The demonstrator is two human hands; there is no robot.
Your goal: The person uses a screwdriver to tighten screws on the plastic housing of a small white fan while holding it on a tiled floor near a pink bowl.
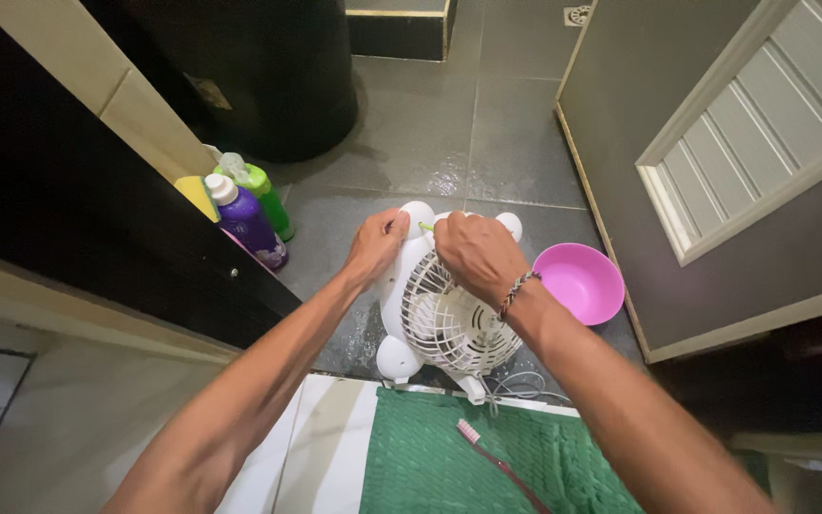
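Both hands grip white fan (449, 314) | left fingers (394, 226) clasp rim | right fingers (451, 233) closed atop grille

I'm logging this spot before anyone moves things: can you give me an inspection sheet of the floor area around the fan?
Surface: dark grey tiled floor, wet and glossy around the fan.
Job's things: small white fan lying on the floor, grille facing up; a thin green piece shows at its top edge.
Clutter: pink bowl beside the fan; purple bottle and green bottle by the wall; toothbrush on the green mat.
Grippers: left hand grips the fan's top corner; right hand rests closed on the grille.
Cables: white cord coiled at the fan's base.
Surroundings: dark bin, louvred door, floor drain.
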